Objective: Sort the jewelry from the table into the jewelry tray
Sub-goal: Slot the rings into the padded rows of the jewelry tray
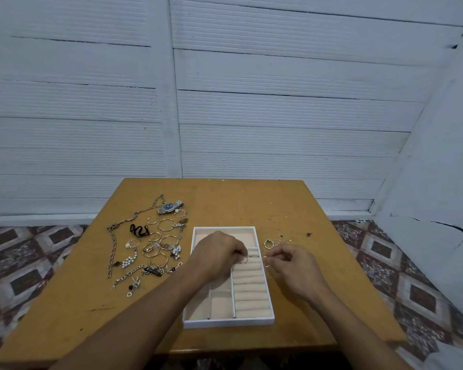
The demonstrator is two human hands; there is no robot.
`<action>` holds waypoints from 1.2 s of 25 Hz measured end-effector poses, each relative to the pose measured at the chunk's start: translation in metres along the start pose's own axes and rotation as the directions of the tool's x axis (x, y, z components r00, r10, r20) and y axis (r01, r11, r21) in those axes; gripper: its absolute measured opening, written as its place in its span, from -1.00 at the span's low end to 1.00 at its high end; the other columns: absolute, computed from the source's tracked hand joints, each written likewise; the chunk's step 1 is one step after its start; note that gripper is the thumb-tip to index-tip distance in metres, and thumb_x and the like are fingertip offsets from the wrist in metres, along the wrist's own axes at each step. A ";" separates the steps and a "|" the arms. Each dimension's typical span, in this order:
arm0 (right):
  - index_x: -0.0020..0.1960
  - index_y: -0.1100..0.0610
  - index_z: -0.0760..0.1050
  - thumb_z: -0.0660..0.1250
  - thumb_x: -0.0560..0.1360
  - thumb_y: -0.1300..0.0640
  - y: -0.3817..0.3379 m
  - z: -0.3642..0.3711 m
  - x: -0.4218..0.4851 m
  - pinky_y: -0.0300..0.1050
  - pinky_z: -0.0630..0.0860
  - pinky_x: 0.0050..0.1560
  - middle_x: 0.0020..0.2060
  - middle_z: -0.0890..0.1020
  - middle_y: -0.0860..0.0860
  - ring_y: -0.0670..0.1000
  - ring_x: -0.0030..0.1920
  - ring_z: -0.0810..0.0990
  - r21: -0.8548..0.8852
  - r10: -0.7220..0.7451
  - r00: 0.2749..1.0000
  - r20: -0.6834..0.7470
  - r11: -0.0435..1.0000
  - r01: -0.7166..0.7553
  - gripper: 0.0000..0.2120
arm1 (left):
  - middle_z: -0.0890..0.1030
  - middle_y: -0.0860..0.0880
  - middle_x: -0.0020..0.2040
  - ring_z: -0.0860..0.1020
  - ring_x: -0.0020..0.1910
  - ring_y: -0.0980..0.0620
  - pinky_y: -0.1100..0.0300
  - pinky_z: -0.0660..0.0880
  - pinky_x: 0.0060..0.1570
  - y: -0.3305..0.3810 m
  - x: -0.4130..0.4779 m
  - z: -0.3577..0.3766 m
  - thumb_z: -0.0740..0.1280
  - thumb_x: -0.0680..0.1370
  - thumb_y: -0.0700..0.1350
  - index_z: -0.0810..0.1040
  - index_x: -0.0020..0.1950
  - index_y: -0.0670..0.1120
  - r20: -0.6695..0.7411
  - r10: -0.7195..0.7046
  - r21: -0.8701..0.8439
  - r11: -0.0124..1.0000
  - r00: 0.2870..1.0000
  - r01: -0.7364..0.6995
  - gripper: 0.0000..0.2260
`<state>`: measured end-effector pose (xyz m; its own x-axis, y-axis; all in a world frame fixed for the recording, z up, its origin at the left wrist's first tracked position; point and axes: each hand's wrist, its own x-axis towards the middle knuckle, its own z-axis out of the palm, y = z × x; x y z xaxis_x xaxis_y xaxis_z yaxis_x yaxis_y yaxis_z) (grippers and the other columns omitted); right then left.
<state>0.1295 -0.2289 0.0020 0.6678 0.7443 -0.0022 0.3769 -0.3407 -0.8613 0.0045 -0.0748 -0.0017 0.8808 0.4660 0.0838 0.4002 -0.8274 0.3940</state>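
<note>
From the head camera I see my left hand (217, 256) curled over the white tray (229, 323), pinching a small ring (244, 260) at the upper padded rolls. My right hand (292, 265) pinches a second ring (265, 261) just beside the tray's right rim. A jewelry pile (150, 247) and a watch (170, 207) lie on the worktop (318, 209) to the left, and loose rings (275, 240) to the right.

the table (251, 204) is mustard brown, and the tray (227, 323) has a white rim with pale peach lining. the watch (169, 207) is silver with a dark face, the rings (269, 243) gold, the pearls (129, 261) white. the floor (24, 263) has maroon and grey diamond tiles, the wall (278, 116) white ribbing.
</note>
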 end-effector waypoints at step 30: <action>-0.07 0.01 0.62 0.27 0.51 0.15 -0.005 0.019 0.014 -0.17 0.52 -0.25 -0.26 0.63 -0.14 -0.12 -0.24 0.56 -0.386 -0.259 0.966 0.023 0.889 0.248 -0.85 | 0.64 0.02 0.02 0.54 0.01 -0.05 0.07 0.44 -0.04 -0.008 -0.025 0.011 0.24 0.48 -0.12 0.64 0.13 0.04 -0.297 0.145 0.118 0.986 0.944 -0.114 -0.71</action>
<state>0.1251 -0.2058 -0.0035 0.5327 0.8199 0.2097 0.7480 -0.3402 -0.5699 -0.0186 -0.0832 -0.0169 0.8143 0.4132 0.4076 0.3243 -0.9063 0.2709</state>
